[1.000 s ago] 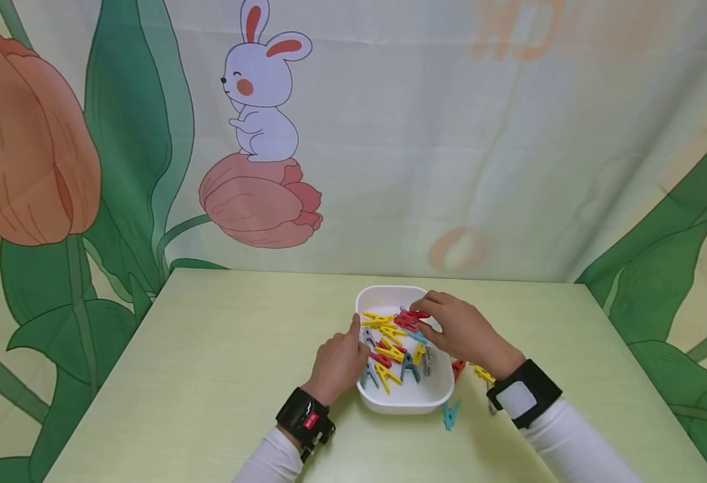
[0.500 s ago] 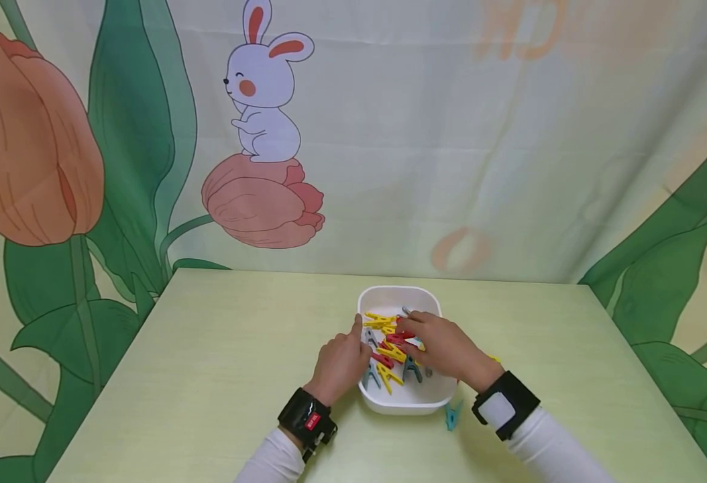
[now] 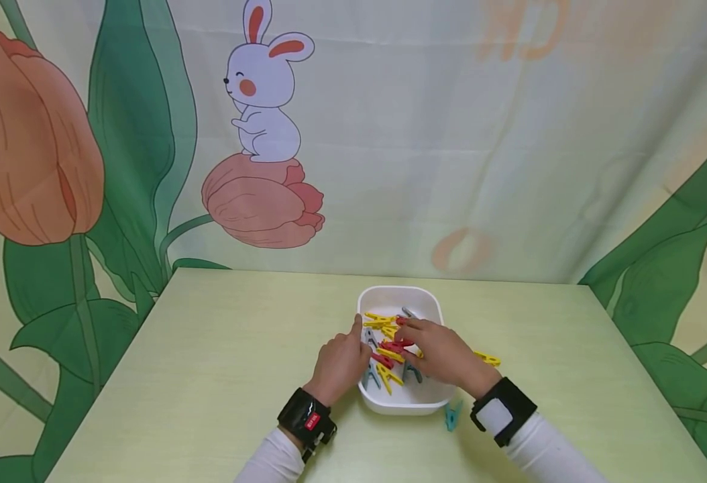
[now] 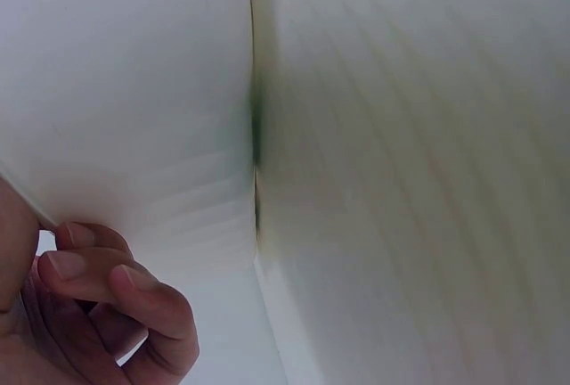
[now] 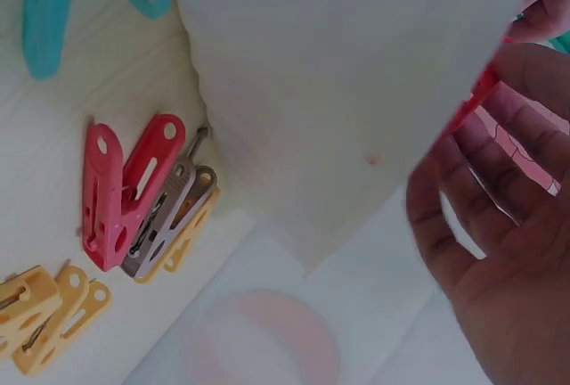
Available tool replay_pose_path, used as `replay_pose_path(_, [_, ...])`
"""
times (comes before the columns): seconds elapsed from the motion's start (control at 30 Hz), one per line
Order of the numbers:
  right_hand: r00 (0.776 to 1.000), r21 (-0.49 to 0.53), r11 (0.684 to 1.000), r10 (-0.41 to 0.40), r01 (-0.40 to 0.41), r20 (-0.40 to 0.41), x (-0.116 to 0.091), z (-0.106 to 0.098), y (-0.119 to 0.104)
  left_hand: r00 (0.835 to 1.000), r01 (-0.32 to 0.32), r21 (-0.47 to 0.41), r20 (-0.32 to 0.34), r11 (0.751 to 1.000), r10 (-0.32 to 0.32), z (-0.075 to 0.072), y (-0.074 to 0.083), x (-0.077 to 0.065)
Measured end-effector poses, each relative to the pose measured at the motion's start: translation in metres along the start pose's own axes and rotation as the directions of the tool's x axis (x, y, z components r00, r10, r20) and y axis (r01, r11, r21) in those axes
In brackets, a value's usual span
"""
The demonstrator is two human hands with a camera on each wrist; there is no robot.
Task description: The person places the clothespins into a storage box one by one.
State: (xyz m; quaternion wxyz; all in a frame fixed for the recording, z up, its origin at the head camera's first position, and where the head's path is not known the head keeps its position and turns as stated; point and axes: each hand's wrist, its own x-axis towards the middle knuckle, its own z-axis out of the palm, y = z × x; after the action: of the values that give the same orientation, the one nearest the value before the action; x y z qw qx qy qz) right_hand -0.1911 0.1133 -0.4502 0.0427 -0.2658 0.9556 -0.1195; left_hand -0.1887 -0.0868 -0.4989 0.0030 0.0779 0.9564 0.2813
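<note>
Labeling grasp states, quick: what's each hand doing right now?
Left hand: curled fingers rest against the white tub, gripping nothing.
Right hand: in the tub, pinching a red clothespin.

A pale green wooden table (image 3: 221,349) stands before a printed fabric backdrop (image 3: 450,134) showing a white cartoon rabbit (image 3: 264,100), orange tulips (image 3: 27,141) and green leaves (image 3: 130,134); the light seems soft and even.

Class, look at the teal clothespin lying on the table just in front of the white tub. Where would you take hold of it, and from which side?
Probably from above, pinching its two long sides. The teal clothespin lies flat on the table, clear of the white tub, so nothing blocks a downward reach. The right hand, now among the pins in the tub, is the nearer hand.
</note>
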Motion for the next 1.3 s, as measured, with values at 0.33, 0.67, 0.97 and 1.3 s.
replay_pose_path(0.33, [0.997, 0.031, 0.999, -0.037, 0.034, 0.073, -0.006, 0.003, 0.003, 0.999, -0.027, 0.010, -0.017, 1.000, 0.028, -0.001, 0.000, -0.001])
replay_pose_path(0.67, [0.999, 0.040, 0.998, -0.047, 0.048, -0.013, -0.010, -0.005, 0.011, 0.998, -0.036, 0.022, -0.041, 0.999, 0.037, -0.002, 0.000, -0.002])
replay_pose_path(0.97, [0.999, 0.063, 0.998, 0.028, -0.027, -0.019, -0.015, -0.011, 0.028, 0.999, -0.024, 0.024, -0.035, 0.999, 0.024, -0.001, 0.001, -0.002])
replay_pose_path(1.3, [0.989, 0.100, 0.984, 0.148, -0.145, -0.024, -0.030, -0.010, 0.053, 1.000, -0.005, 0.016, -0.017, 1.000, 0.005, -0.002, 0.002, -0.002])
